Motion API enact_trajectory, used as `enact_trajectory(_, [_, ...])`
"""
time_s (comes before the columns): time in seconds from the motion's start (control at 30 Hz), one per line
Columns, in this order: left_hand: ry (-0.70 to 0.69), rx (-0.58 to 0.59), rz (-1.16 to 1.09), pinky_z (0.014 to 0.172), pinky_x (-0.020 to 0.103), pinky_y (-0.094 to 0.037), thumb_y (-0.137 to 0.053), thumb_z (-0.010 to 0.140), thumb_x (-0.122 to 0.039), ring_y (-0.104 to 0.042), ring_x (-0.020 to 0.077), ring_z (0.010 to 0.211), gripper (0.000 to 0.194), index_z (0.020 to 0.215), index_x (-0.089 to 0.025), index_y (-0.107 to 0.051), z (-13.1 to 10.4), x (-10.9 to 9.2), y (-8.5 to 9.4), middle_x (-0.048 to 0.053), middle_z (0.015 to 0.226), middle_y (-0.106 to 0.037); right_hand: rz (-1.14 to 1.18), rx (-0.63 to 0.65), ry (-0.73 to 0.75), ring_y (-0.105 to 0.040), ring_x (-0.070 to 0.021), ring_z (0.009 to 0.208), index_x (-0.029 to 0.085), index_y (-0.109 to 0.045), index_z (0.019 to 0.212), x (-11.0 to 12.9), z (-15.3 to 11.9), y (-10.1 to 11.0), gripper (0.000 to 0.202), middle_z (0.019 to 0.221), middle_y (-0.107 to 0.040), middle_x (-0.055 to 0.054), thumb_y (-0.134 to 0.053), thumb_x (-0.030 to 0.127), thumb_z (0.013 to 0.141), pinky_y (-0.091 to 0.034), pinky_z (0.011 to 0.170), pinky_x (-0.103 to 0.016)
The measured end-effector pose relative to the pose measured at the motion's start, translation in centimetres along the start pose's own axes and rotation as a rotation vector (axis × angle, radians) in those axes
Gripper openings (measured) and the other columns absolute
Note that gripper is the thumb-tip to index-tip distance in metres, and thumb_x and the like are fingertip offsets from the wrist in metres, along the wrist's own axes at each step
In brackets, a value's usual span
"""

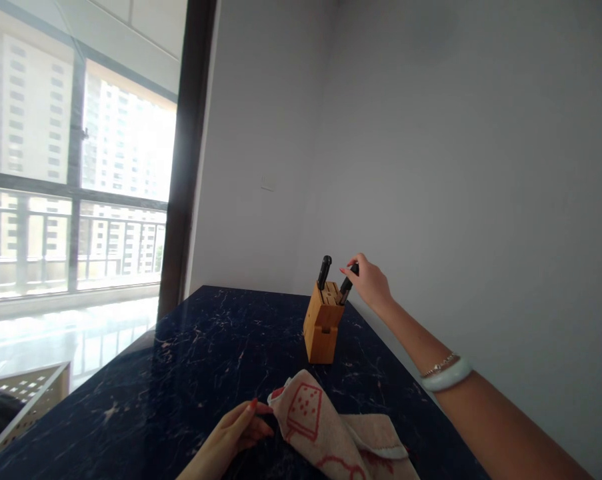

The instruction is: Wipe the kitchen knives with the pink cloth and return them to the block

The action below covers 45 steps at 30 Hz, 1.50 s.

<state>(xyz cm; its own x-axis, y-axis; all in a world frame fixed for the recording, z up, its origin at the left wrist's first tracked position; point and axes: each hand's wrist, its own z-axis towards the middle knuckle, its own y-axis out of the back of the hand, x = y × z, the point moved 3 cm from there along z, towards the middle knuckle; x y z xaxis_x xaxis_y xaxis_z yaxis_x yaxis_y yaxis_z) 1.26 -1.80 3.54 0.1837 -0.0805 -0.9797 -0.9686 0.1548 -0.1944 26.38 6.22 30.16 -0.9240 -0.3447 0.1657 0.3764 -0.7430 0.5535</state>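
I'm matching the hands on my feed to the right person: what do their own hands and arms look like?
Both are bare, with no gloves or sleeves in view. The left hand shows an orange-red thumbnail; the right hand has reddish nails. A thin, shiny bracelet and a smooth, pale bangle circle the right arm.

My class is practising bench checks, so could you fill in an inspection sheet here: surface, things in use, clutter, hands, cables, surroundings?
Surface: table, dark blue, pale-veined
Things in use: block upright, holding knife, partly drawn out, and second knife; cloth rumpled nearer the camera
Clutter: perforated basket beside the table, lower left
Hands: right hand grips the knife's handle; left hand at the cloth's edge, grip unclear
Cables: nothing seen
Surroundings: plain wall behind; window at left
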Motion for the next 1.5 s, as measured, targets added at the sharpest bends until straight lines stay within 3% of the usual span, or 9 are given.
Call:
enact_trajectory(0.3, [-0.036,0.035,0.021,0.053,0.021,-0.04,-0.054,0.066,-0.065,-0.058,0.0139,0.058,0.053,0.084,-0.017,-0.068,0.6,0.7,0.4,0.004,0.065,-0.07,0.002,0.013,-0.076,-0.053,-0.0173,0.079,0.019,-0.052,0.086,-0.6,0.2,-1.2,0.023,0.092,-0.055,-0.007,-0.044,0.041,0.084,-0.032,0.058,-0.025])
enact_trajectory(0.53, [-0.024,0.013,0.019,0.054,0.022,-0.041,-0.056,0.062,-0.068,-0.059,0.014,0.057,0.056,0.081,-0.017,-0.067,0.7,0.7,0.2,0.004,0.064,-0.07,0.252,0.247,-0.275,-0.048,-0.0125,0.042,0.017,-0.055,0.076,-3.7,-0.5,-3.2,0.049,0.048,-0.051,0.002,-0.037,0.063,0.079,-0.036,0.045,-0.024])
enact_trajectory(0.77, [-0.009,0.052,0.028,0.056,0.024,-0.043,-0.055,0.066,-0.064,-0.06,0.0155,0.058,0.049,0.079,-0.018,-0.067,0.3,-0.1,0.0,0.004,0.065,-0.07,0.537,0.348,-0.367,-0.05,-0.0094,0.035,0.016,-0.055,0.074,-2.7,-1.7,-3.8,0.05,0.047,-0.058,-0.002,-0.034,0.061,0.081,-0.037,0.037,-0.019])
enact_trajectory(0.97, [-0.029,0.071,-0.004,0.054,0.022,-0.042,-0.054,0.067,-0.064,-0.06,0.0142,0.057,0.05,0.079,-0.017,-0.067,0.6,0.4,0.2,0.004,0.064,-0.07,0.537,0.197,-0.358,-0.048,-0.01,0.034,0.015,-0.057,0.071,-2.5,-0.1,-2.2,0.042,0.042,-0.056,-0.002,-0.047,0.055,0.077,-0.035,0.038,-0.02])
enact_trajectory(1.1, [0.006,0.081,-0.022,0.054,0.021,-0.04,-0.055,0.066,-0.064,-0.057,0.0128,0.055,0.05,0.079,-0.017,-0.067,0.7,0.6,0.4,0.004,0.064,-0.071,0.437,0.035,-0.269,-0.042,-0.0099,0.035,0.016,-0.06,0.075,-0.8,1.3,2.1,0.035,0.039,-0.048,0.005,-0.059,0.051,0.07,-0.031,0.041,-0.022])
enact_trajectory(1.23, [0.013,0.104,-0.033,0.058,0.022,-0.039,-0.057,0.065,-0.063,-0.058,0.0139,0.059,0.051,0.075,-0.014,-0.067,0.6,0.6,0.3,0.006,0.067,-0.071,0.15,-0.471,0.013,-0.04,-0.0084,0.042,0.017,-0.06,0.074,4.1,-0.2,8.9,0.028,0.048,-0.047,0.005,-0.055,0.044,0.077,-0.03,0.045,-0.022])
enact_trajectory(1.37, [0.052,0.131,-0.03,0.055,0.023,-0.037,-0.057,0.065,-0.062,-0.057,0.0139,0.056,0.049,0.067,-0.014,-0.065,0.8,0.7,0.2,0.007,0.064,-0.07,0.217,-0.741,0.066,-0.042,-0.0078,0.046,0.017,-0.058,0.077,7.8,-4.3,12.1,0.019,0.059,-0.051,0.003,-0.054,0.036,0.08,-0.034,0.046,-0.021])
enact_trajectory(1.43, [0.047,0.146,-0.025,0.055,0.023,-0.038,-0.056,0.068,-0.061,-0.056,0.0141,0.056,0.047,0.066,-0.015,-0.065,0.5,0.2,0.1,0.006,0.064,-0.07,0.325,-0.732,-0.003,-0.044,-0.0083,0.046,0.018,-0.056,0.077,8.2,-6.9,11.1,0.017,0.06,-0.052,0.002,-0.057,0.035,0.078,-0.036,0.045,-0.021])
enact_trajectory(1.5, [0.013,0.165,0.033,0.059,0.024,-0.039,-0.053,0.072,-0.06,-0.057,0.0156,0.063,0.045,0.068,-0.017,-0.066,-0.2,-0.8,-0.1,0.005,0.07,-0.07,0.493,-0.474,-0.092,-0.044,-0.0083,0.042,0.02,-0.054,0.079,8.3,-9.5,8.2,0.016,0.056,-0.052,0.004,-0.057,0.036,0.078,-0.035,0.04,-0.02])
